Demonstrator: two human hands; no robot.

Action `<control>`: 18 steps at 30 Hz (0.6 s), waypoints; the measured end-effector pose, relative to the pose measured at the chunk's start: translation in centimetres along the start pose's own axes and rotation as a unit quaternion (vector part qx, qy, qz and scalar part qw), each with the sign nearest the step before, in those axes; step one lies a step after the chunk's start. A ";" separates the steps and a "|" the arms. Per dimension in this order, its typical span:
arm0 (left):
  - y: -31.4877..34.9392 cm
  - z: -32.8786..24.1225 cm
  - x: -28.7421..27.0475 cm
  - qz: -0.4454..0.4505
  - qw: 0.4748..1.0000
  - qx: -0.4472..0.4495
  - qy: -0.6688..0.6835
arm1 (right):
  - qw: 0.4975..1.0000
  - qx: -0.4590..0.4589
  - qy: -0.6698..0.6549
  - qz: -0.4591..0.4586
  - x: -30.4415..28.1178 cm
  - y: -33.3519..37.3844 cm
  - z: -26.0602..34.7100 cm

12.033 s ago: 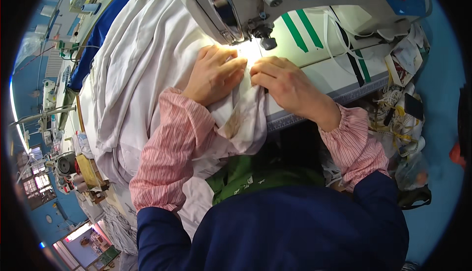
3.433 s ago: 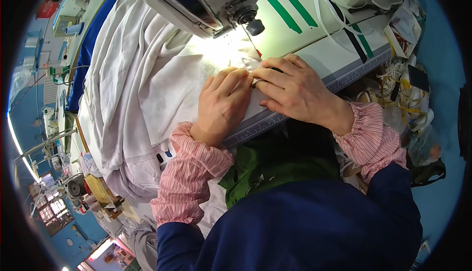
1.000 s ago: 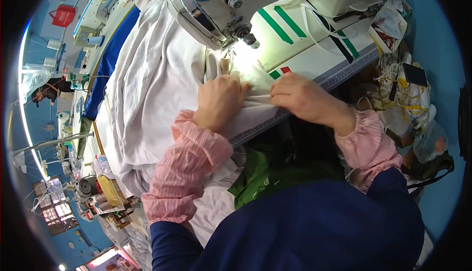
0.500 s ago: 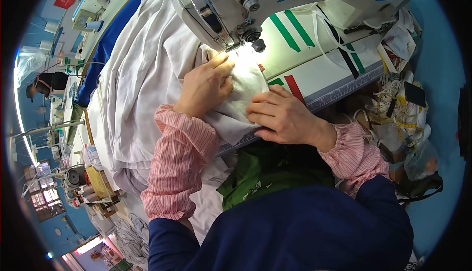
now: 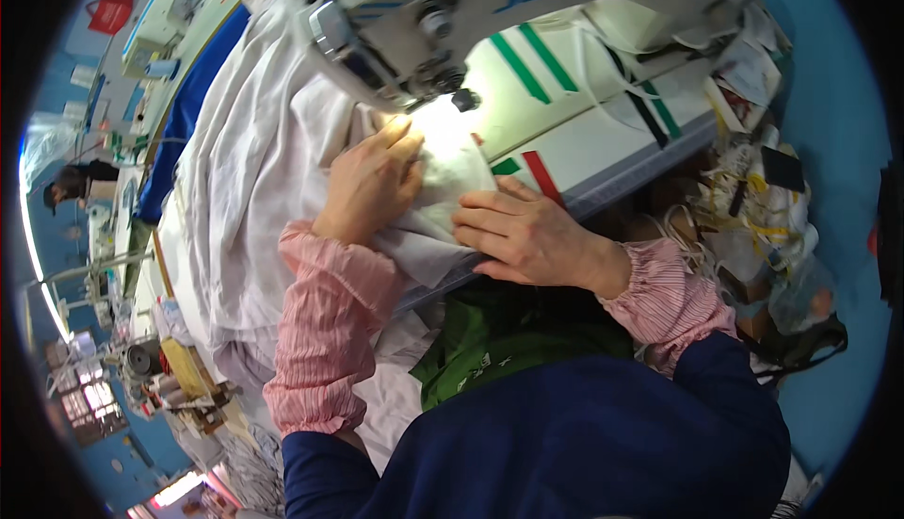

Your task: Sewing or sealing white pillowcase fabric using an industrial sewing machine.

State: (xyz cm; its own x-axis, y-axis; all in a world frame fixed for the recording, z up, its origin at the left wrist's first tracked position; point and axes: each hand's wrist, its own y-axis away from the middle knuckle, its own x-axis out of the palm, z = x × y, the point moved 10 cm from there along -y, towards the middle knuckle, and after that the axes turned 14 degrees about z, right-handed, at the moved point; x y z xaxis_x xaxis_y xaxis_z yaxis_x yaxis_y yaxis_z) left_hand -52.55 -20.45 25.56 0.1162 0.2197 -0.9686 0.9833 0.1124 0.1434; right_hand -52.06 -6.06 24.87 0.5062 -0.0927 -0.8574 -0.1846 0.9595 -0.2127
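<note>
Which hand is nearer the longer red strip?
Right. The right hand is just below the longer red strip in the picture; the left hand is farther off, leftward, on white fabric.

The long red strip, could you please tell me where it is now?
In the head view, the red strip lies right of centre, just beyond the right hand and to the right of the short green strip.

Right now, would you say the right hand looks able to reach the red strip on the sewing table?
Probably yes: the red strip lies in plain view beside the right hand, with nothing visible between them, though that hand would likely first have to leave the white fabric.
</note>
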 end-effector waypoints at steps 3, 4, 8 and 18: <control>0.3 -0.8 -0.1 -0.028 0.999 0.025 -0.021 | 0.998 0.021 0.024 -0.050 -2.0 1.4 -0.5; 0.6 -1.0 -0.4 -0.048 0.998 0.031 -0.036 | 0.996 0.026 0.037 -0.081 -3.2 2.1 -0.8; 1.0 -1.5 -0.8 -0.055 0.998 0.030 -0.027 | 0.914 0.269 0.120 -0.279 -10.5 8.0 -7.8; -1.5 -14.9 -3.1 -0.087 0.964 0.253 0.012 | 0.943 0.257 0.033 -0.210 -8.6 8.7 -6.1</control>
State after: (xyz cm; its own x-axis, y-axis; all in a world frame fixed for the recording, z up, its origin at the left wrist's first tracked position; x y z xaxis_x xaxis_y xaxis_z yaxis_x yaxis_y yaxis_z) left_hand -56.51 -6.81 31.35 -0.0529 0.2637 -0.9632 0.9311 -0.3355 -0.1430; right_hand -63.20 1.50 27.50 0.3865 -0.4933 -0.7793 0.4619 0.8349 -0.2993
